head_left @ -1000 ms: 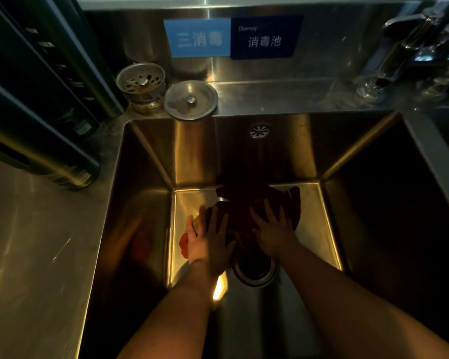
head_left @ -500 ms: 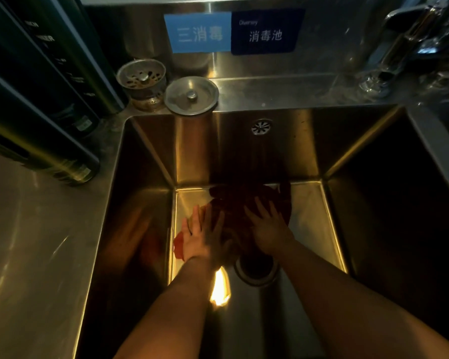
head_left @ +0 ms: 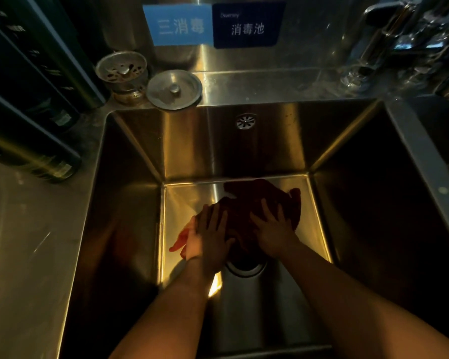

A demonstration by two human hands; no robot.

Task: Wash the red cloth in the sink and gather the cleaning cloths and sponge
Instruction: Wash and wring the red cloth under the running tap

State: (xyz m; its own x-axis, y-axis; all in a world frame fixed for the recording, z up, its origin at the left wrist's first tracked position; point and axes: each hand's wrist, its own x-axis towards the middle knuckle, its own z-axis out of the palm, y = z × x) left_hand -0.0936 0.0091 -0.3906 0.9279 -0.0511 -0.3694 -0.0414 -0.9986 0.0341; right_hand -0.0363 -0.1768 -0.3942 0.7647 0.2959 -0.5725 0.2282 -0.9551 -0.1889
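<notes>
Steel sink (head_left: 130, 177) holding red cloth (head_left: 246, 211), left hand (head_left: 208, 242), right hand (head_left: 275, 229) pressing flat, grip apart

One sink (head_left: 130, 161); one red cloth (head_left: 246, 203); two hands, left (head_left: 208, 237) and right (head_left: 272, 229); one strainer basket (head_left: 121, 71); one drain stopper (head_left: 174, 89); two wall signs (head_left: 178, 25); one drain (head_left: 245, 266); one overflow hole (head_left: 246, 121).

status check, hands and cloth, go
Left hand and right hand flat, open, pressing the red cloth. Cloth bunched on sink floor, edge over the drain. Nothing in the way.
</notes>
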